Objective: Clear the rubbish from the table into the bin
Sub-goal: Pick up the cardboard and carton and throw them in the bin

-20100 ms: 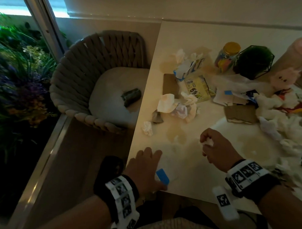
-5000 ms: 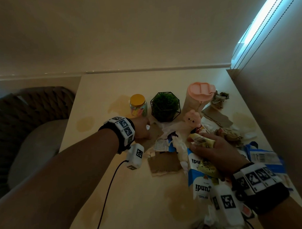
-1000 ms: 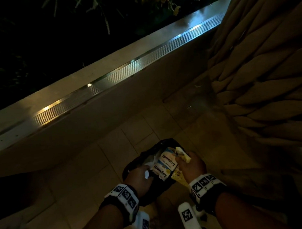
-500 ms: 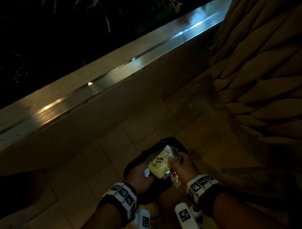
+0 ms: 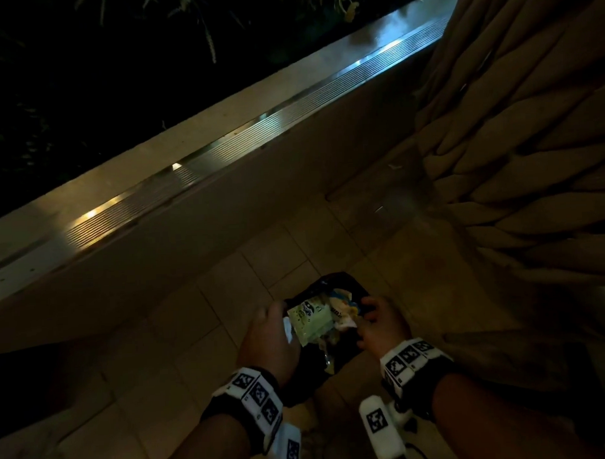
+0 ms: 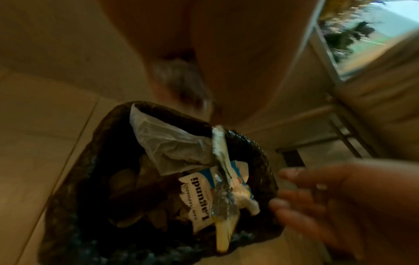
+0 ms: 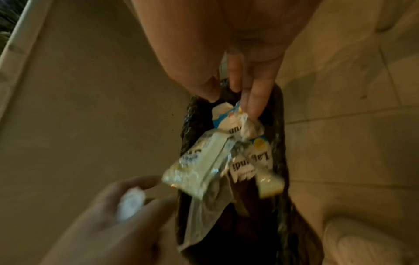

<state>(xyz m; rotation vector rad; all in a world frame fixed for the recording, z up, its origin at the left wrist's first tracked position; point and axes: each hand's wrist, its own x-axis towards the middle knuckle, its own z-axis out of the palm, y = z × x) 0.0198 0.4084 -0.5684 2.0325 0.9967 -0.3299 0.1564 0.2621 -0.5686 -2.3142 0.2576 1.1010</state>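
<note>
A bin with a black liner (image 5: pixel 330 279) (image 6: pixel 75 179) (image 7: pixel 281 161) stands on the floor between my hands. Over its mouth lies a yellow-green wrapper (image 5: pixel 307 320) (image 6: pixel 223 179) (image 7: pixel 199 166), with blue-and-white Lagundi cartons (image 5: pixel 343 298) (image 6: pixel 199 193) (image 7: pixel 260 157) and a clear plastic bag (image 6: pixel 163 143) (image 7: pixel 204 215) inside. My right hand (image 5: pixel 369 313) (image 7: pixel 238 96) hovers over the bin's right rim with straight fingers that grip nothing. At the left rim, my left hand (image 5: pixel 277 324) (image 7: pixel 127 197) holds a small white crumpled tissue (image 5: pixel 287 327) (image 7: pixel 131 204).
A woven rope chair (image 5: pixel 514 153) stands close on the right. A low ledge with a ribbed metal track (image 5: pixel 223 153) runs across behind the bin, with dark plants beyond it. Beige floor tiles (image 5: pixel 195 336) surround the bin.
My right hand has let go of the cartons and the yellow-green wrapper, which dropped into the bin. The left hand stays at the rim with its tissue.
</note>
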